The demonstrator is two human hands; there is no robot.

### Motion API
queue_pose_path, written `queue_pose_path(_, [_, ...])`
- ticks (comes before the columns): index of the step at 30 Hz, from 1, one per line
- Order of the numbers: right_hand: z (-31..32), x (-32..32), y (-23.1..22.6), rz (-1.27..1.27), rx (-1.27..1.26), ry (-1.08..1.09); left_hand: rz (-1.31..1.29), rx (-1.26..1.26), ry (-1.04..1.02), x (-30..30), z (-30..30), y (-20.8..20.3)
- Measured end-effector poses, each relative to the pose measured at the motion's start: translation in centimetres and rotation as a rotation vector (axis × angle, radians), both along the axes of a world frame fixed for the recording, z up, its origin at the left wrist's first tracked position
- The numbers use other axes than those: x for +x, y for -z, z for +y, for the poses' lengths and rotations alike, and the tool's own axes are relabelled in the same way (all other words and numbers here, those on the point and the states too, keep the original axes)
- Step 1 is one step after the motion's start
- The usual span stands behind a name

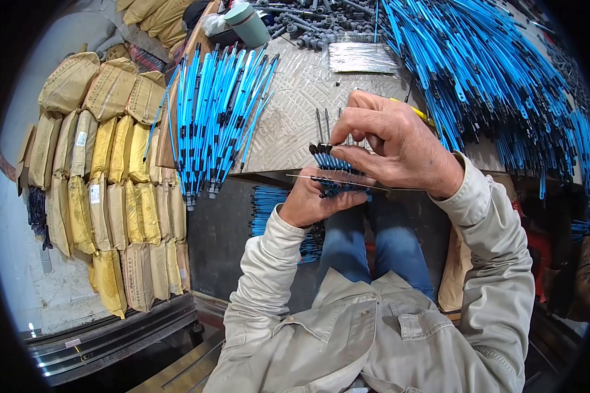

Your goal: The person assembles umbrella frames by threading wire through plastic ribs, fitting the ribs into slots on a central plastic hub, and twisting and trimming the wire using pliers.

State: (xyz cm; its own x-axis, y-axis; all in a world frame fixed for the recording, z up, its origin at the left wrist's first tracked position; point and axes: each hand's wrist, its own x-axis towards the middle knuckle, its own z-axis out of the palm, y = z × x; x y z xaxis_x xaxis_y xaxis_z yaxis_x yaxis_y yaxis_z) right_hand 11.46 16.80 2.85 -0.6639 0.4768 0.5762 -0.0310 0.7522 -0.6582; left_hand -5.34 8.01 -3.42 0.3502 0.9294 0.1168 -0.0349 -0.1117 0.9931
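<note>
A: What do the hands have, closest in?

B: The left hand is curled around a small bunch of blue rods, held just over the lap at the table's near edge. The right hand has its fingertips pressed together on a black fitting at the bunch's top. A thin wire lies across the bunch.

A: How far along does it look?

B: By my reading, somewhere in the middle. A tidy stack of blue rods lies on the table to the left, ends aligned, likely finished. A much larger loose heap of blue rods spreads on the right, probably waiting.

A: Materials?

B: The rods are slim, smooth, plastic-looking, with black joints. The tabletop is grey with a pressed pattern. Farther back lie a shiny bundle of wires, dark grey fittings and a pale green cup. Off left, yellow and tan sacks stand packed in rows.
</note>
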Motion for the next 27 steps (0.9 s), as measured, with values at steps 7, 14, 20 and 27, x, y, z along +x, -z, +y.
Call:
queue_pose_path(7, [-0.4, -0.3, 0.2, -0.011, -0.008, 0.025, -0.003, -0.011, -0.018, 0.1, -0.1, -0.1])
queue_pose_path(14, [-1.3, -0.5, -0.2, -0.08, -0.01, 0.099, -0.007, 0.005, 0.002, -0.1, -0.1, 0.4])
queue_pose_path(20, [-1.6, -0.7, -0.1, -0.06, 0.026, 0.09, -0.041, 0.029, -0.015, 0.0, -0.3, 0.4])
queue_pose_path(27, [-0.9, -1.1, 0.0, -0.037, 0.081, 0.041, 0.015, 0.111, -0.041, -0.1, -0.1, 0.5])
